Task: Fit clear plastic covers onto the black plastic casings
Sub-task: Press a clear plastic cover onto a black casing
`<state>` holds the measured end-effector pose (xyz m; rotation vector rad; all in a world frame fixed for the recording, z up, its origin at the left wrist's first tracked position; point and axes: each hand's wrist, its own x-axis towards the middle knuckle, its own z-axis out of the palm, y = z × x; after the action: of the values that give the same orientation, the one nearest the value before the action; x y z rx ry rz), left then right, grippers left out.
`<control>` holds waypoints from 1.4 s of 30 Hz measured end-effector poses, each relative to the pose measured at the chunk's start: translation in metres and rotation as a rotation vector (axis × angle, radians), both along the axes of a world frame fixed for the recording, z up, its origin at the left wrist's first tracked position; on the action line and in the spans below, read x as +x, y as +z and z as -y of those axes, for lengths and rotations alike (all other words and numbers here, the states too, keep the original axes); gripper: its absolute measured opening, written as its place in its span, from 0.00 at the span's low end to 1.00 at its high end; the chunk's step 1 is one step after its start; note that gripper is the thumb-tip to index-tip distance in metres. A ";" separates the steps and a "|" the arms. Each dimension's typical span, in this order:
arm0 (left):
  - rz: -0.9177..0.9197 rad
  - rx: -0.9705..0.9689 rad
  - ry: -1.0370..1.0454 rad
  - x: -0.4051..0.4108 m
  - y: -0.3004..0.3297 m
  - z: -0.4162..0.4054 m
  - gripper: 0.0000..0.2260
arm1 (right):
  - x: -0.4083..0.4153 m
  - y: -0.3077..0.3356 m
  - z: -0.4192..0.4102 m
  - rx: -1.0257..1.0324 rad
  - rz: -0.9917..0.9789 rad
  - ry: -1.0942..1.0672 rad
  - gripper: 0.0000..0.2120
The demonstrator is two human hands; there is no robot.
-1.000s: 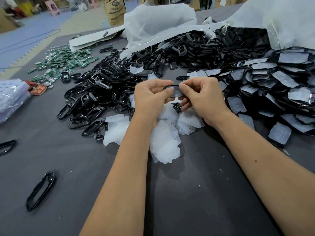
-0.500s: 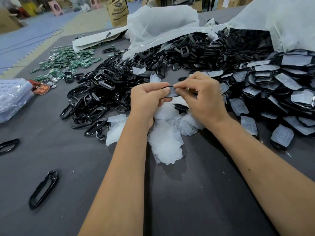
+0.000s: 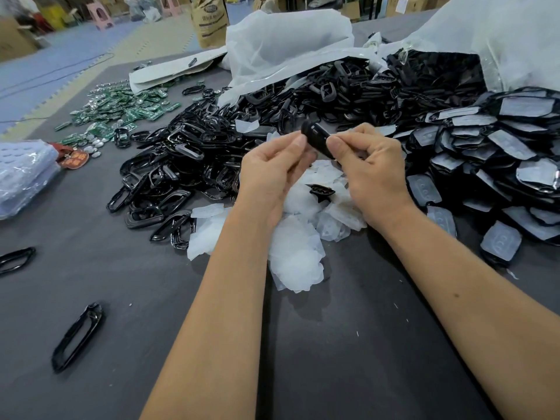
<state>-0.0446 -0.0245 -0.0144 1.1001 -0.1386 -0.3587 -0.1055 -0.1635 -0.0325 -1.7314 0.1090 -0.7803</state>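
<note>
A black plastic casing [image 3: 315,138] is held tilted between both hands above the table. My left hand [image 3: 272,174] pinches its left edge with thumb and fingers. My right hand [image 3: 368,165] pinches its right side, fingers curled. Below the hands lies a heap of clear plastic covers [image 3: 298,247] with one small black part [image 3: 320,190] on top. Whether a cover sits on the held casing cannot be seen. A pile of bare black casings [image 3: 181,165] lies to the left, and casings with covers fitted [image 3: 497,165] are stacked to the right.
Green circuit boards [image 3: 121,107] lie at the far left. White plastic bags [image 3: 288,47] spill black parts at the back. Loose black frames [image 3: 77,336] lie on the grey table [image 3: 348,359] near me, and a clear bag [image 3: 21,177] sits at the left edge.
The casing was held flat and edge-on between both hands; now it is turned up and tilted, its dark face showing. Both hands rose slightly.
</note>
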 end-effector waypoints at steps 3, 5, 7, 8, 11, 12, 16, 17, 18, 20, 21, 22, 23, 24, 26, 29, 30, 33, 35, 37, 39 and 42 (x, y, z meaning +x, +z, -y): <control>0.072 0.055 0.040 -0.003 -0.003 0.004 0.05 | 0.000 -0.001 0.002 0.279 -0.051 0.138 0.06; 0.094 0.070 0.027 -0.002 -0.002 0.002 0.04 | 0.000 -0.001 0.002 0.386 -0.096 0.238 0.06; 0.098 0.081 0.022 -0.001 -0.002 0.000 0.04 | 0.001 -0.002 0.004 0.414 -0.131 0.308 0.07; 0.096 0.088 0.029 -0.001 -0.002 0.000 0.04 | 0.001 -0.003 0.004 0.417 -0.138 0.330 0.08; 0.085 0.111 0.050 -0.001 -0.001 0.002 0.03 | 0.001 -0.004 0.006 0.428 -0.114 0.370 0.11; 0.076 0.112 0.057 -0.001 -0.001 0.003 0.03 | 0.001 -0.005 0.007 0.429 -0.105 0.381 0.11; 0.048 0.121 0.076 0.000 -0.001 0.003 0.08 | 0.001 -0.007 0.009 0.389 -0.111 0.397 0.11; 0.045 0.126 0.078 0.000 -0.001 0.003 0.08 | 0.002 -0.007 0.009 0.378 -0.110 0.394 0.11; 0.044 0.131 0.077 0.000 -0.001 0.003 0.08 | 0.002 -0.007 0.009 0.374 -0.108 0.386 0.11; 0.063 0.162 0.069 0.000 -0.002 0.003 0.06 | 0.003 -0.007 0.009 0.376 -0.107 0.356 0.10; 0.082 0.190 0.066 0.000 -0.002 0.003 0.05 | 0.003 -0.007 0.008 0.377 -0.104 0.340 0.10; 0.102 0.216 0.065 -0.001 -0.002 0.004 0.04 | 0.002 -0.007 0.007 0.370 -0.096 0.322 0.10; 0.120 0.230 0.063 -0.001 -0.003 0.003 0.04 | 0.002 -0.007 0.006 0.347 -0.084 0.297 0.09; 0.134 0.234 0.061 0.000 -0.003 0.003 0.03 | 0.002 -0.007 0.005 0.300 -0.067 0.257 0.09; 0.152 0.239 0.050 0.000 -0.003 0.003 0.05 | 0.002 -0.007 0.002 0.138 -0.030 0.121 0.10; 0.054 0.231 0.009 0.001 0.000 0.001 0.14 | 0.001 -0.006 0.001 -0.213 0.041 -0.127 0.09; 0.003 0.220 -0.013 0.002 0.001 -0.001 0.17 | 0.000 -0.005 0.001 -0.330 0.074 -0.171 0.07; -0.030 0.221 -0.044 0.004 0.002 -0.005 0.14 | 0.000 -0.004 0.000 -0.548 0.138 -0.184 0.06; 0.012 0.226 -0.030 0.003 -0.001 -0.006 0.06 | -0.001 -0.003 -0.002 -0.552 0.152 -0.156 0.08; 0.036 0.218 -0.007 0.003 -0.004 -0.006 0.04 | -0.002 -0.002 -0.004 -0.476 0.139 -0.169 0.12; 0.062 0.221 0.014 0.003 -0.005 -0.006 0.07 | 0.000 -0.003 -0.002 -0.319 0.064 -0.146 0.11; 0.149 0.265 -0.010 0.001 -0.005 -0.005 0.05 | 0.004 -0.004 0.002 -0.004 -0.076 0.023 0.07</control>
<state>-0.0440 -0.0196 -0.0198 1.3895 -0.2337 -0.3098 -0.1019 -0.1660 -0.0370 -1.7639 0.1389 -0.6985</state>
